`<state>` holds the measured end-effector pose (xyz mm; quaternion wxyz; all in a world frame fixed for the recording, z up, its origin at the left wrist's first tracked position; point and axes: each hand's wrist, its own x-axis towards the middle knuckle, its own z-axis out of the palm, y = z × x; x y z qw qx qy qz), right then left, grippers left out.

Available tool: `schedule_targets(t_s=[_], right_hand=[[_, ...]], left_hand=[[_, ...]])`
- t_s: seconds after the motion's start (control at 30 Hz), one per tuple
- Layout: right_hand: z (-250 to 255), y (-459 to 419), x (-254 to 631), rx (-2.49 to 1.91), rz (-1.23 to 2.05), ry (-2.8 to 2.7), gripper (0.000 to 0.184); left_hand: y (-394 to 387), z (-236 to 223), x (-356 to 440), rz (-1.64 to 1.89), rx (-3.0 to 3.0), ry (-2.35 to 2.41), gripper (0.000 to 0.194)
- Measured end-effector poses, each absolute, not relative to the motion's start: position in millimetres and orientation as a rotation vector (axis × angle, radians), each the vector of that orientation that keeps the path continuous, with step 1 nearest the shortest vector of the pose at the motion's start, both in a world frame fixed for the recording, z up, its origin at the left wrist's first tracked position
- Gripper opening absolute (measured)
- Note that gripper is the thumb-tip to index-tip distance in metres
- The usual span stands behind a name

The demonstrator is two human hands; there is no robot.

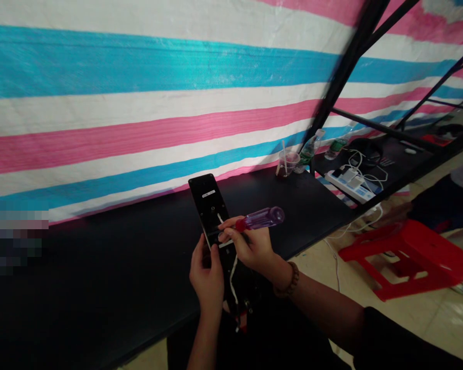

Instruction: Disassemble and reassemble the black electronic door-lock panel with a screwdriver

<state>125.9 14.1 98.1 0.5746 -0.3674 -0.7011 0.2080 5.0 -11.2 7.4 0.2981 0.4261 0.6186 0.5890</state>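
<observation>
A long black panel-like device (205,200) with rounded corners, a small white label and several screw points leans up from the table edge toward my lap. My left hand (207,275) grips its left edge, thumb on the face and fingers behind. In my right hand (252,246) is a screwdriver (260,219) with a clear purple handle and red collar, pinched by the fingers over the panel's middle. Its tip is hard to make out near the surface. A white cable (232,282) hangs down along the lower part of the device.
The black table (119,272) runs along a striped tarp wall. At its right end stand a plastic cup with a straw (287,162) and a bottle (310,149). Beyond the black frame lies a white power strip (349,186). A red stool (409,252) is on the floor at right.
</observation>
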Motion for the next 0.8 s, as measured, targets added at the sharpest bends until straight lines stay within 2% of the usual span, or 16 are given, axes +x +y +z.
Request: schedule_targets(t_s=[0.3,0.47,0.63,0.8], right_hand=[[106.9,-0.2,130.9,-0.863,0.819,-1.369,0.021],[111.8,1.0,135.6,-0.873,0.791,-1.444,0.022],[124.4,1.2,143.0,-0.903,0.582,-1.722,0.027],[131.6,0.3,146.6,-0.846,0.532,-1.930,0.022]], left_hand=[[-9.0,35.9,-14.2,1.697,1.609,1.687,0.019],[-6.0,34.8,-18.3,1.693,1.811,1.640,0.015],[-3.8,37.8,-26.7,1.607,2.053,1.581,0.015],[-3.7,40.8,-34.6,1.535,2.166,1.565,0.016]])
